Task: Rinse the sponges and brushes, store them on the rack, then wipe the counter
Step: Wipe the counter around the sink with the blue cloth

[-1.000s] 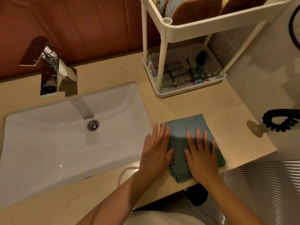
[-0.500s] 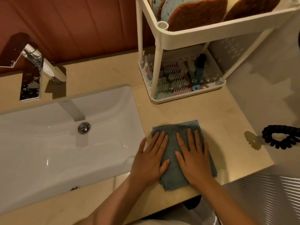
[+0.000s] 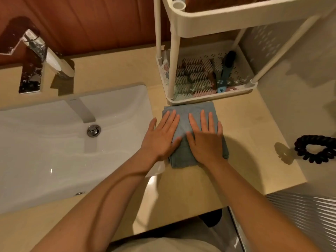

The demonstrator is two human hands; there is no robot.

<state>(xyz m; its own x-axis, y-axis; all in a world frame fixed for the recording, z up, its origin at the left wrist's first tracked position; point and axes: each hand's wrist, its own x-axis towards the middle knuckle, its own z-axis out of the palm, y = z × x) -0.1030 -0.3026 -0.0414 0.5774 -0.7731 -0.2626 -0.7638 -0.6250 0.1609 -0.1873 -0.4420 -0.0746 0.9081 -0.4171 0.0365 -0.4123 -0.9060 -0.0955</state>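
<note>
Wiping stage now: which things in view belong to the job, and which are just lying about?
Part of the job:
- blue cloth, flat under left hand and right hand
- counter
- rack, brushes on its lower shelf
- sink and faucet

Lying about:
- black coiled hair tie

**Surface and material findings**

I note a matt blue-grey woven cloth (image 3: 183, 124) at frame centre. It lies on a smooth, pale, stone-look counter (image 3: 254, 146) with a faint sheen. The sink (image 3: 45, 142) at left is glossy white, ceramic in look. The tap (image 3: 36, 51) at upper left is mirror-polished metal. The rack (image 3: 214, 24) at upper right looks like matt white plastic, its lower tray perforated.
</note>
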